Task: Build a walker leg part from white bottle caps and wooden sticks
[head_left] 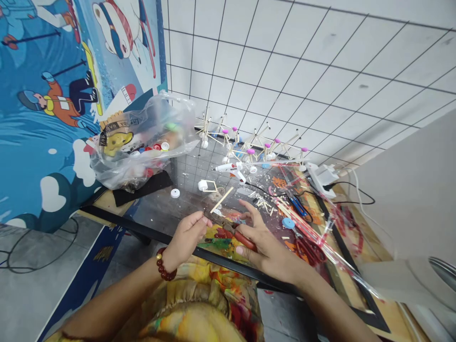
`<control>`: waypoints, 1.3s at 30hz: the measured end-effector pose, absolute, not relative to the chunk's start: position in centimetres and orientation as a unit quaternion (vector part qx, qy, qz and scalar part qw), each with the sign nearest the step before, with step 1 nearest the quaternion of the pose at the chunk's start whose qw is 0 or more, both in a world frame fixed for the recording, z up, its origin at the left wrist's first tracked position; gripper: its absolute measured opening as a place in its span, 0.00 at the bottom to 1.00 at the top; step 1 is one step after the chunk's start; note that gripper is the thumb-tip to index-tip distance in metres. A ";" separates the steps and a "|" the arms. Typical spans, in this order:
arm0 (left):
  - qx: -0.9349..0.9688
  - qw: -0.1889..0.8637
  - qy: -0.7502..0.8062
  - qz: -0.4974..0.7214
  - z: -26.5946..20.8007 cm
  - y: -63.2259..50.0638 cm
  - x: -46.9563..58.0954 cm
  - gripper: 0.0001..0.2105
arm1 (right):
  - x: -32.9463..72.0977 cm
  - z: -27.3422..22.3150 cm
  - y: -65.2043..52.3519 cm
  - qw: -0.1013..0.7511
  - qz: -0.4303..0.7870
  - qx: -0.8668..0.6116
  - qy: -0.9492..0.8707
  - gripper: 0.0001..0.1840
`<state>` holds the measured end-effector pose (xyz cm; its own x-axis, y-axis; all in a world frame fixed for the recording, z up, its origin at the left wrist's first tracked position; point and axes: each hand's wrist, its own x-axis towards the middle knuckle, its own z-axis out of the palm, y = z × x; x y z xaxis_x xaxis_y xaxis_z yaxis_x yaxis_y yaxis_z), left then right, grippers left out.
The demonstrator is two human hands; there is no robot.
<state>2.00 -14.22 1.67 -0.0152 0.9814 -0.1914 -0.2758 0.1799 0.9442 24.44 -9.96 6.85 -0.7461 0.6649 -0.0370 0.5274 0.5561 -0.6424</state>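
Note:
My right hand (265,247) grips a pair of red-handled pliers (246,240), its index finger raised off the handle. The jaws point left, toward the pinched fingertips of my left hand (188,235). Whatever those fingertips hold is too small to make out. Just beyond the pliers lies a pale wooden stick (221,199) on the glossy dark table (156,202). Farther back sits a white bottle cap (202,185) with short sticks joined to it. A loose white cap (175,193) is to its left.
A white glue gun (230,167) lies behind, near several stick-and-cap models (250,152) along the tiled wall. A clear bag of caps (142,147) stands left. At right are stick scraps (263,202), a blue cap (288,223), red scissors (310,251) and a power strip (322,178).

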 end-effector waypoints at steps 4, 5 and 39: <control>0.401 0.537 0.511 0.538 1.5 -14.5 2.2 0.18 | 24.3 7.2 -9.9 0.122 0.307 -0.356 -0.874 0.10; 0.383 0.559 0.498 0.540 1.6 -14.5 2.3 0.18 | 24.3 7.2 -9.9 0.125 0.300 -0.361 -0.874 0.10; 0.372 0.618 0.444 0.532 1.9 -13.9 1.4 0.17 | 24.2 4.9 -8.7 0.151 0.289 -0.308 -0.894 0.03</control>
